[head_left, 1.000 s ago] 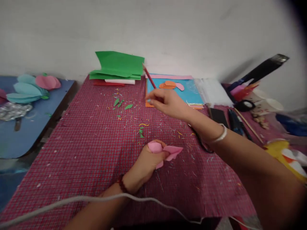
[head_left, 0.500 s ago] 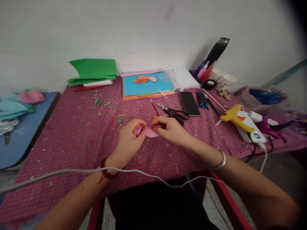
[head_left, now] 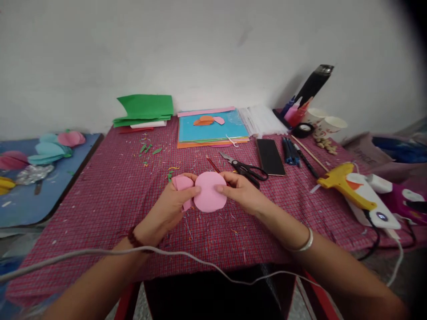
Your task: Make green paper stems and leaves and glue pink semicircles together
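A round pink paper disc (head_left: 210,198) faces me above the table, held flat between both hands. My right hand (head_left: 243,192) pinches its right side, thumb in front and fingers behind. The thumb of my left hand (head_left: 173,200) lies on the disc's left edge. The same hand also grips a folded pink paper stack (head_left: 183,183) just left of the disc. Black-handled scissors (head_left: 245,169) lie on the cloth just beyond my right hand, with a red pencil (head_left: 212,164) beside their blades.
A yellow glue gun (head_left: 343,180) rests on a white power strip (head_left: 380,217) at the right. A white cable (head_left: 187,254) runs across my forearms. Green sheets (head_left: 147,106), a blue sheet stack (head_left: 207,131), a black phone (head_left: 270,156) and paper cups (head_left: 333,124) stand farther back.
The pink disc has turned from nearly edge-on to facing me. My left hand has opened its grip around the folded stack, so more of it shows. The view has shifted slightly.
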`<state>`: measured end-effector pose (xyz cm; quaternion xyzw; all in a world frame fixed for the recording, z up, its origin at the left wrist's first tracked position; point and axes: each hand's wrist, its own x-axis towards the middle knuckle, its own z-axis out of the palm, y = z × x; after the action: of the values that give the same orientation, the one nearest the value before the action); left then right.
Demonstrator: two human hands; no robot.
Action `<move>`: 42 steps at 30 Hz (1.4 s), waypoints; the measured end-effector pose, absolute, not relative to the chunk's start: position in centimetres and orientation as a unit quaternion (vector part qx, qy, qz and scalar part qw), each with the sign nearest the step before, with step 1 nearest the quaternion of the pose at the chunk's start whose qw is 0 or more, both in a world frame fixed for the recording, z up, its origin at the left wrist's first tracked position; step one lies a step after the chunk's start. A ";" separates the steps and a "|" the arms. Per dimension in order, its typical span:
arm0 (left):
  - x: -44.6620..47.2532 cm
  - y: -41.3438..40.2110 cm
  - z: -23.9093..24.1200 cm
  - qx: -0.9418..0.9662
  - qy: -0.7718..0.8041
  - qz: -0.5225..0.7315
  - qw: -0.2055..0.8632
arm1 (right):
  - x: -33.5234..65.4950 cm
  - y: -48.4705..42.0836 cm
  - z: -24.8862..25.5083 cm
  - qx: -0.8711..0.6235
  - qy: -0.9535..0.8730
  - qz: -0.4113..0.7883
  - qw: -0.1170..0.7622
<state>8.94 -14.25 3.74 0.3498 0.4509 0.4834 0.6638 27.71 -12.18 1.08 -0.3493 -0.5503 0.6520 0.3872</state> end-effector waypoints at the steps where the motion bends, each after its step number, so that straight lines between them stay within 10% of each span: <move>1: 8.9 -14.1 3.8 0.356 0.457 0.479 0.660 | 27.9 -12.1 1.0 -0.353 -0.551 0.649 0.388; 15: 8.7 -11.5 3.4 0.445 0.438 0.407 0.667 | 29.5 -11.0 1.0 -0.352 -0.631 0.619 0.308; 23: 11.7 -12.6 1.9 0.339 0.453 0.437 0.699 | 28.8 -11.1 0.3 -0.450 -0.545 0.526 0.472; 42: 7.9 -12.6 3.6 0.184 0.392 0.463 0.773 | 28.9 -11.0 0.6 -0.473 -0.552 0.511 0.458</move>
<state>7.94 -12.58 3.60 0.1839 0.3922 0.4628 0.7734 28.90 -10.97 0.62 -0.4727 -0.5523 0.5112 0.4584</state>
